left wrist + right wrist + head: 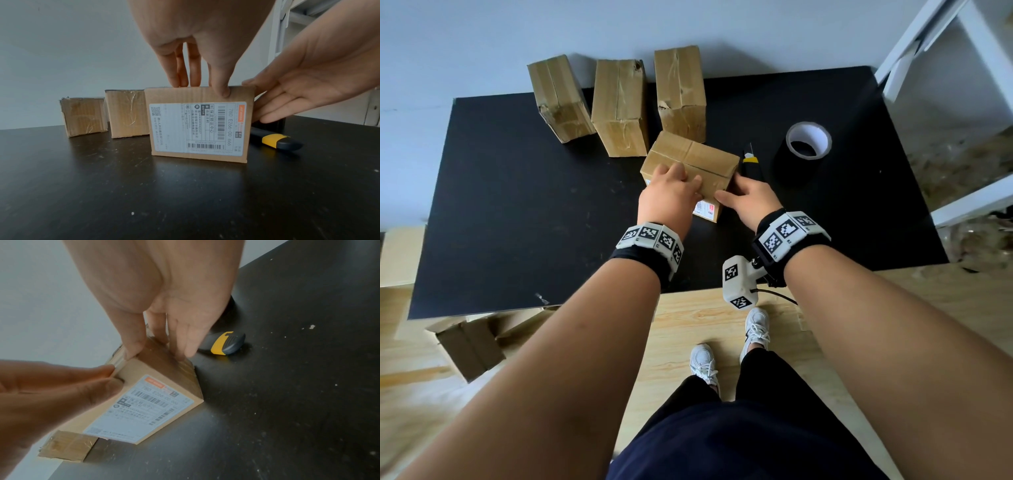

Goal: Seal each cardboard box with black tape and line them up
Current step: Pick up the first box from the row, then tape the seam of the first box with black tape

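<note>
A small cardboard box [698, 161] with a white shipping label [195, 126] on its near face stands on the black table [517, 222]. My left hand [671, 195] pinches its top near edge, fingers on top and thumb on the label face. At the box's right end my right hand [746, 202] holds the corner, thumb at the top edge and fingers [180, 352] down the side. A roll of black tape [804, 150] stands to the right, untouched. Three more boxes [619, 106] stand in a row at the back.
A black and yellow utility knife [751, 164] lies just right of the held box, under my right fingers. Flattened cardboard [469, 346] lies on the floor at the left. A white shelf frame [928, 51] stands at the table's right.
</note>
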